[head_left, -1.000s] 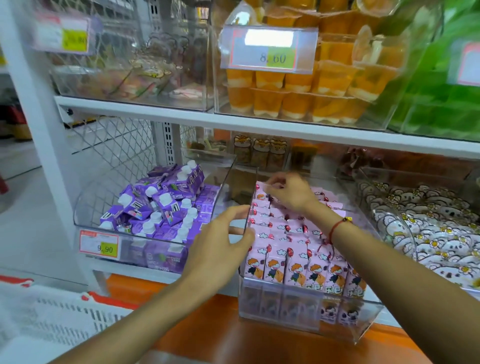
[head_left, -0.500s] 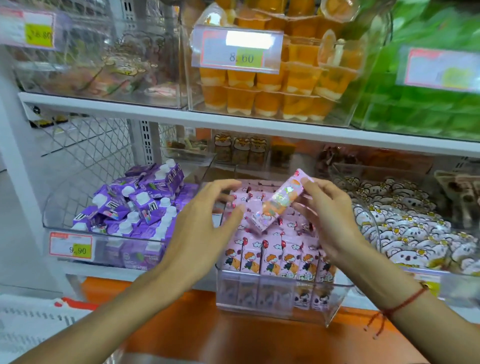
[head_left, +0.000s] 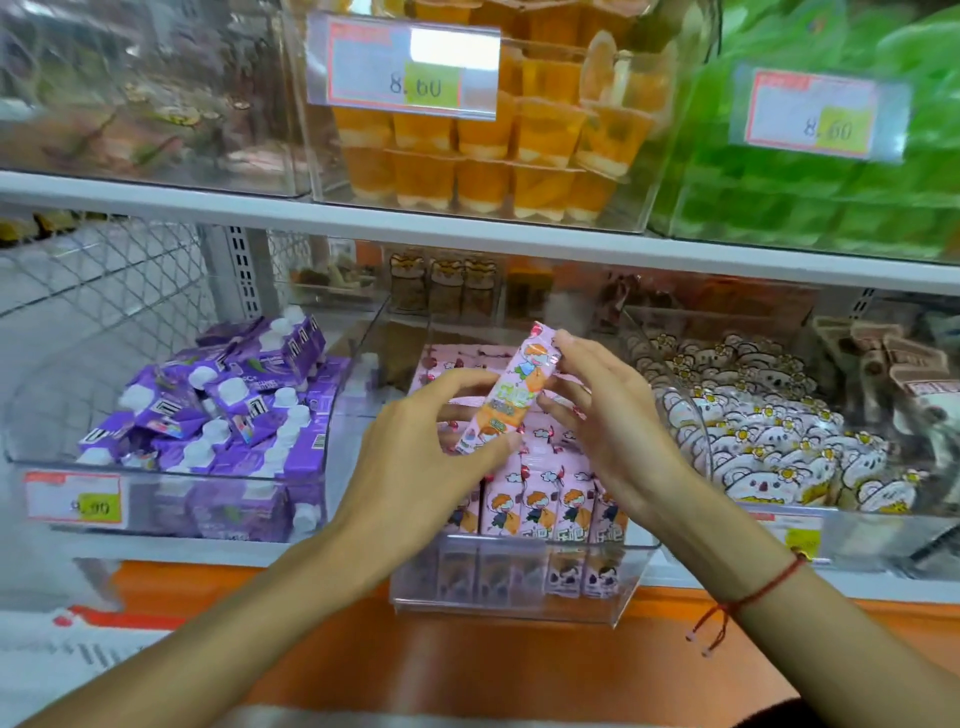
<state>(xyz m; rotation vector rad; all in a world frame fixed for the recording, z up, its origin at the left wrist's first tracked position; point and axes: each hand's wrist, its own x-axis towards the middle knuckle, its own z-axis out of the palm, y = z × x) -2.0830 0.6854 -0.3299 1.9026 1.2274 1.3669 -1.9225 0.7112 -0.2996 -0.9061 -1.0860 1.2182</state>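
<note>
Now we hold one pink pack (head_left: 506, 395) tilted above the clear bin (head_left: 519, 603) of the same packs (head_left: 535, 506) on the shelf (head_left: 156, 551). Our left grip (head_left: 415, 467) pinches its lower end, and our right grip (head_left: 608, 431) is closed on its upper part.

Pink snack pack (head_left: 511, 392), cartoon kid print, tilted, top end up-right, pinched btwn my hands over its bin.

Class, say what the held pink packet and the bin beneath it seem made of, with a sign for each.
Pink packet: probably glossy printed plastic film, given its sheen. Bin: clear rigid plastic, perhaps acrylic; the packs show through its wall.
</note>
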